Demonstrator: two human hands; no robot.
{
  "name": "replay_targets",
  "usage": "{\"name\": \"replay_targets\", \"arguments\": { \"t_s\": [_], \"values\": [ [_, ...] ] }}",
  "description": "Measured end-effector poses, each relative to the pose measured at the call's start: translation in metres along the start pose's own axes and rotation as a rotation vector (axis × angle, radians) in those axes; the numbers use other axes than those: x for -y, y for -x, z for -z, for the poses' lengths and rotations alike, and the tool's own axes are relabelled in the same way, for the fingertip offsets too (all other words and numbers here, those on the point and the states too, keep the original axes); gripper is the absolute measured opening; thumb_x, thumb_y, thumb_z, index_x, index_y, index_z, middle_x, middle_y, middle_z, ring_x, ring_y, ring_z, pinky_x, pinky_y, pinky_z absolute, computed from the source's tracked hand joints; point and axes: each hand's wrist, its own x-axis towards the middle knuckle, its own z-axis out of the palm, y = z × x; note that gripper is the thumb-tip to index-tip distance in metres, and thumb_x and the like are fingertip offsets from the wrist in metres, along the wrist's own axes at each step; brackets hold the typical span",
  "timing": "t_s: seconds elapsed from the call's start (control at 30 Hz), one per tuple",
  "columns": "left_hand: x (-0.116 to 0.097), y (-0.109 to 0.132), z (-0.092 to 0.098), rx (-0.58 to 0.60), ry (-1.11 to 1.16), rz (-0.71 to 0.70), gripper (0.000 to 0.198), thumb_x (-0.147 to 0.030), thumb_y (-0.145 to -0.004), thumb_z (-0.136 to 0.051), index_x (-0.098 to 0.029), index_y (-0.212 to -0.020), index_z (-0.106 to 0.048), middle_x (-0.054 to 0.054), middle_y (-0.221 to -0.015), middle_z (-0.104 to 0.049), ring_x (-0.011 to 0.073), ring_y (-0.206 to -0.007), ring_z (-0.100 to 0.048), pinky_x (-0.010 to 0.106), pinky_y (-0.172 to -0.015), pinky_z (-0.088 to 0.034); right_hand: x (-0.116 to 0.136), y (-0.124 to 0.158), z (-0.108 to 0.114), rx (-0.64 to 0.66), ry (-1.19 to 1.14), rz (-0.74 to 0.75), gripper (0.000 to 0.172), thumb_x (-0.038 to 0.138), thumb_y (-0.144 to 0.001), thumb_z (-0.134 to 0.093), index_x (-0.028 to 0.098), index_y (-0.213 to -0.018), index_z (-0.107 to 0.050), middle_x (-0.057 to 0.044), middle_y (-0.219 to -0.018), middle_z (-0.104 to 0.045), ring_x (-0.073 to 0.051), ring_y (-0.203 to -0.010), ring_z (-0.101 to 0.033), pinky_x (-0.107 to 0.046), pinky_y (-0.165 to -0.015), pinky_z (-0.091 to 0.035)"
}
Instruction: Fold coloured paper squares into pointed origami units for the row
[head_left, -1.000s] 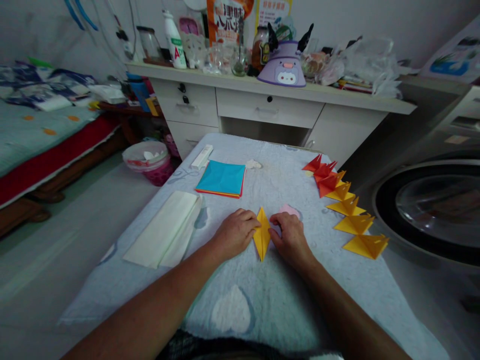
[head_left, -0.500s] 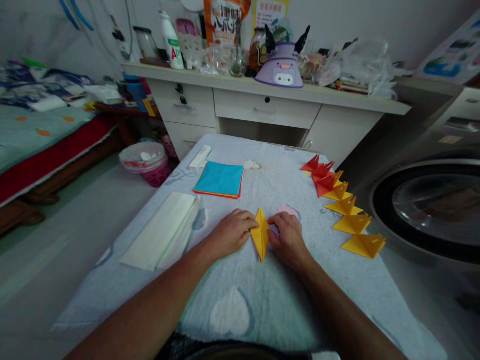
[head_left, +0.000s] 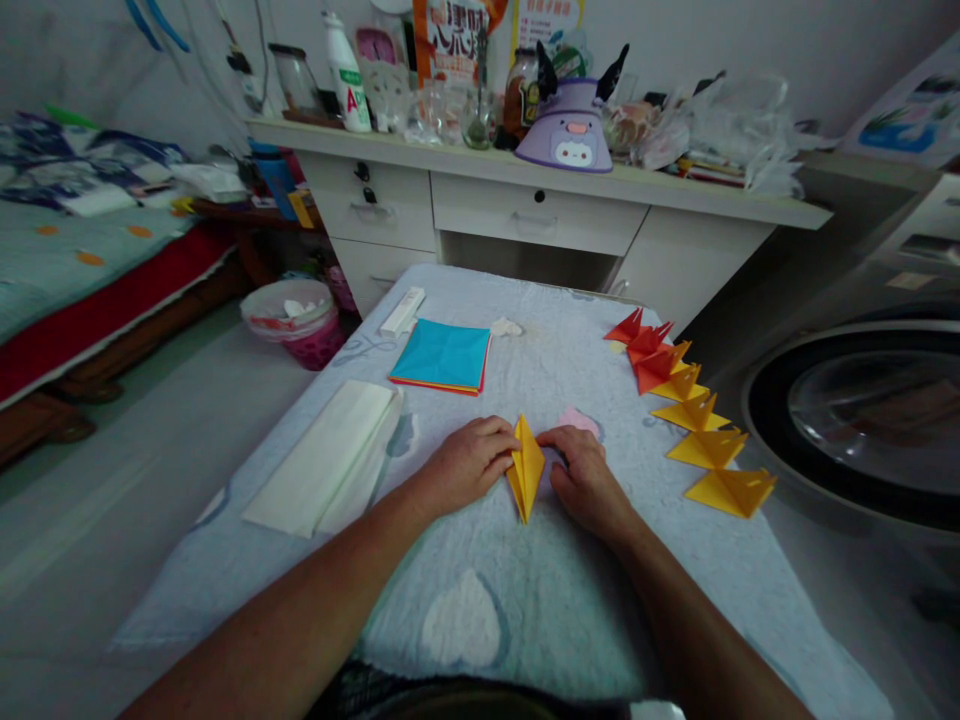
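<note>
One yellow folded paper, left hand, fingers holding its left edge, right hand, fingers narrowly parted beside it, blue-topped paper stack at its eleven o'clock

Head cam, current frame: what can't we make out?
All head view:
Yellow paper: part of its left edge, hidden by the left hand.
Right hand: fingertip contact with the paper, gap too small to judge.
Sheets beneath the blue sheet: count, edges too thin.
Orange bag: top, cut off by upper edge.
Washing machine door: far side, cut off by right edge.
</note>
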Motion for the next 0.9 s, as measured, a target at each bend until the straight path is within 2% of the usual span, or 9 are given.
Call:
{"name": "replay_targets", "arguments": {
  "t_s": [0.23,0.47,0.67,0.83,0.9],
  "values": [
    [0.009,0.002,-0.011,-0.053,0.009,-0.02,0.028,-0.007,-0.086,-0.055,-0.019,-0.109,-0.066,0.006,-0.112,-0.061,0.0185,-0.106,-0.058,0.032,-0.094,-0.048,-0.001,0.0,0.0,-0.011,-0.002,0.024,0.027,0.014,-0.08,-0.054,0.02,-0.104,-0.064,-0.007,-0.104,-0.066,-0.024,-0.1,-0.054,-0.04,-0.09,-0.037],
    [0.008,0.002,-0.014,-0.057,-0.04,-0.036,0.032,-0.004,-0.085,-0.053,-0.019,-0.109,-0.067,0.008,-0.116,-0.06,0.0199,-0.108,-0.058,0.033,-0.093,-0.05,-0.007,0.001,-0.004,-0.073,-0.069,0.027,0.04,0.013,-0.078,-0.054,0.019,-0.117,-0.059,-0.009,-0.11,-0.067,-0.026,-0.105,-0.055,-0.042,-0.092,-0.038],
    [0.007,0.001,-0.018,-0.075,-0.049,-0.074,0.027,-0.007,-0.085,-0.056,-0.02,-0.104,-0.069,0.008,-0.115,-0.061,0.0197,-0.107,-0.058,0.032,-0.092,-0.05,-0.007,-0.001,-0.002,-0.069,-0.067,0.108,0.026,0.014,-0.082,-0.056,0.023,-0.104,-0.063,-0.005,-0.103,-0.067,-0.024,-0.1,-0.056,-0.041,-0.09,-0.039],
    [0.002,0.0,-0.015,-0.114,-0.018,-0.086,0.022,-0.007,-0.085,-0.056,-0.019,-0.099,-0.068,0.006,-0.106,-0.064,0.0188,-0.101,-0.059,0.032,-0.089,-0.05,-0.006,-0.003,-0.003,-0.123,-0.089,0.094,0.026,0.018,-0.082,-0.061,0.021,-0.107,-0.06,-0.007,-0.104,-0.065,-0.024,-0.1,-0.054,-0.04,-0.09,-0.04],
    [0.0,-0.001,-0.013,-0.128,0.006,-0.083,0.021,-0.007,-0.085,-0.055,-0.019,-0.097,-0.067,0.005,-0.104,-0.064,0.0188,-0.1,-0.059,0.032,-0.088,-0.05,-0.004,-0.003,-0.002,-0.126,-0.108,0.09,0.02,0.019,-0.082,-0.062,0.021,-0.102,-0.061,-0.006,-0.1,-0.064,-0.024,-0.097,-0.054,-0.04,-0.087,-0.04]
  ]
}}
